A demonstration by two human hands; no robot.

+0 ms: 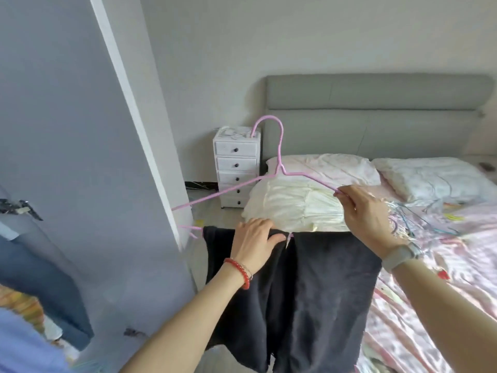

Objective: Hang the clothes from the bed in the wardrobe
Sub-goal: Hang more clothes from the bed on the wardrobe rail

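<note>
**Dark garment draped over pink hanger, both hands engaged**

Nearest the camera, two bare forearms reach forward. The left hand (256, 239), with a red bead bracelet (238, 269) at the wrist, lies flat on the top edge of the black garment (317, 286), fingers spread and pressed onto the cloth at the hanger's lower bar. The right hand (368, 214), with a grey wristband (399, 255), pinches the right shoulder wire of the pink hanger (279, 157) between thumb and fingertips, closed on the wire.

The hanger is held upright in the air, hook uppermost. The black garment is folded over its bottom bar and hangs down in two panels in front of the bed (443, 278). The hanger's left end sits close to the grey wardrobe panel (80, 130); contact cannot be confirmed.

On the bed: a cream bundle of cloth (293, 203) behind the hanger, two pillows (430, 179), and a loose pile of wire hangers (419, 219) just beside the right hand. A white drawer unit (236, 168) stands by the headboard (376, 114).
</note>
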